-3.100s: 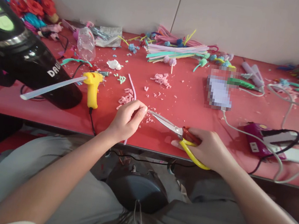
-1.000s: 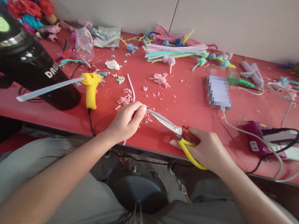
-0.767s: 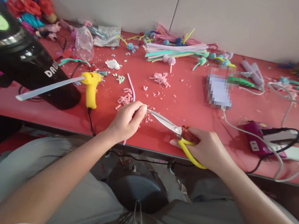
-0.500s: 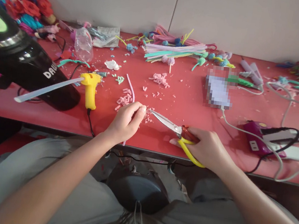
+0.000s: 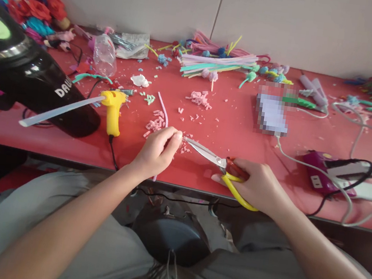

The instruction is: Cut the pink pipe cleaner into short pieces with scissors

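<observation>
My left hand (image 5: 156, 150) is closed in a pinch on a thin pink pipe cleaner (image 5: 164, 109), which runs from under the hand away across the red table (image 5: 229, 127). My right hand (image 5: 258, 186) grips yellow-handled scissors (image 5: 219, 165). The shut blade tips point left and almost touch my left fingertips. Short pink cut pieces (image 5: 155, 123) lie scattered just beyond my left hand.
A yellow glue gun (image 5: 114, 111) with a clear glue stick stands left of my hand, beside a black appliance (image 5: 26, 71). Bundles of coloured pipe cleaners (image 5: 218, 58) lie at the back. A purple power strip (image 5: 319, 174) with cables sits at the right.
Almost nothing differs. Both hands stay where they were, with the scissor tips at my left fingertips; the view shifts only slightly.
</observation>
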`<state>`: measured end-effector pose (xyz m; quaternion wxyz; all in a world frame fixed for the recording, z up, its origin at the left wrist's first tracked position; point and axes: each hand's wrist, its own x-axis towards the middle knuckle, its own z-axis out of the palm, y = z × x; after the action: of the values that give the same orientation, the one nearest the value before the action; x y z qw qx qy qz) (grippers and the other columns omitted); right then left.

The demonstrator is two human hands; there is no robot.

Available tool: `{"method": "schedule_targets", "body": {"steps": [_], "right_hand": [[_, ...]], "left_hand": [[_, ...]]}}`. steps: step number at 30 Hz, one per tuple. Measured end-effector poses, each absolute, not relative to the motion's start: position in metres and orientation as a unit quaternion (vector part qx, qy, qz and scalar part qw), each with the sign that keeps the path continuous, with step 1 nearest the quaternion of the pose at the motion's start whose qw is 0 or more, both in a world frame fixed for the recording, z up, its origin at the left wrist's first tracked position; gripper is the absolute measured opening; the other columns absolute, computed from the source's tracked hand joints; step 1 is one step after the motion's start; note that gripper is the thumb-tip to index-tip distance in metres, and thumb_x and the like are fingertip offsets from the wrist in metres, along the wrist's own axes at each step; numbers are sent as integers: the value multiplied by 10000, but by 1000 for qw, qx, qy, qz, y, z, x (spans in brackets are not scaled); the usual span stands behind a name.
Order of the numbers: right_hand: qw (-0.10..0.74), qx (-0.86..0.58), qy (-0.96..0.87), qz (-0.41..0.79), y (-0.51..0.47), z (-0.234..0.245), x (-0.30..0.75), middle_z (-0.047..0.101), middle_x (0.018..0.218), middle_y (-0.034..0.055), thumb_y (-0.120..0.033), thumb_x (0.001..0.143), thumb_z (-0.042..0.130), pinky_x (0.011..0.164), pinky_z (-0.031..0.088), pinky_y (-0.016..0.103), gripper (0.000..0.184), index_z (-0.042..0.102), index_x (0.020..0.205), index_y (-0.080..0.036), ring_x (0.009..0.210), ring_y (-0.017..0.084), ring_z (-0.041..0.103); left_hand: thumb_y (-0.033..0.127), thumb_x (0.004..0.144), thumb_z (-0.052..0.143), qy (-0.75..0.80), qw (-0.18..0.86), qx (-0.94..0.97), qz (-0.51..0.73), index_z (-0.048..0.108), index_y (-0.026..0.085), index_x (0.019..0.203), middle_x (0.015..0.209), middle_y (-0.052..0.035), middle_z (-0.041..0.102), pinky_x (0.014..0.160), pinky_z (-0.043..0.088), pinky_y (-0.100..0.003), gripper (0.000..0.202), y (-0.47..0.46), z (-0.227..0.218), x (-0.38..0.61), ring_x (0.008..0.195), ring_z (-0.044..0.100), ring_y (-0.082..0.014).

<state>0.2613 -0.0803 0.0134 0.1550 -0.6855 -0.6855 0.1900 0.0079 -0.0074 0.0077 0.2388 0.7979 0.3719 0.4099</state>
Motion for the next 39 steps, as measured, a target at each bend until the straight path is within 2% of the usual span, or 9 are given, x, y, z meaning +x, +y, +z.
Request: {"method": "schedule_targets", "body": {"steps": [11, 17, 27, 39], "right_hand": [[159, -684, -689, 178, -79, 8, 264, 294, 529, -58, -756, 687, 646, 446, 224, 234, 621, 388, 571, -203, 558, 104, 211], [165, -691, -672, 208, -80, 14, 261, 312, 568, -53, -733, 667, 676, 457, 251, 225, 591, 429, 603, -200, 572, 104, 247], [149, -690, -678, 205, -80, 14, 262, 271, 563, -61, -708, 671, 682, 469, 235, 236, 609, 333, 596, -215, 589, 113, 235], [145, -697, -673, 200, -78, 14, 260, 253, 548, -61, -739, 654, 671, 456, 215, 233, 640, 322, 571, -209, 581, 108, 225]], "left_hand": [[249, 1013, 393, 368, 239, 803, 403, 383, 204, 697, 617, 18, 449, 566, 360, -272, 319, -8, 9, 8, 567, 427, -110], [235, 1012, 396, 365, 245, 799, 410, 373, 204, 697, 614, 24, 432, 567, 354, -273, 317, -7, 8, 8, 568, 419, -107], [253, 1016, 402, 367, 252, 796, 410, 366, 203, 697, 618, 28, 414, 581, 348, -277, 324, -7, 7, 9, 575, 417, -107], [245, 1014, 406, 360, 253, 796, 416, 379, 197, 699, 609, 32, 406, 566, 335, -264, 321, -7, 7, 8, 562, 401, -99]]}}
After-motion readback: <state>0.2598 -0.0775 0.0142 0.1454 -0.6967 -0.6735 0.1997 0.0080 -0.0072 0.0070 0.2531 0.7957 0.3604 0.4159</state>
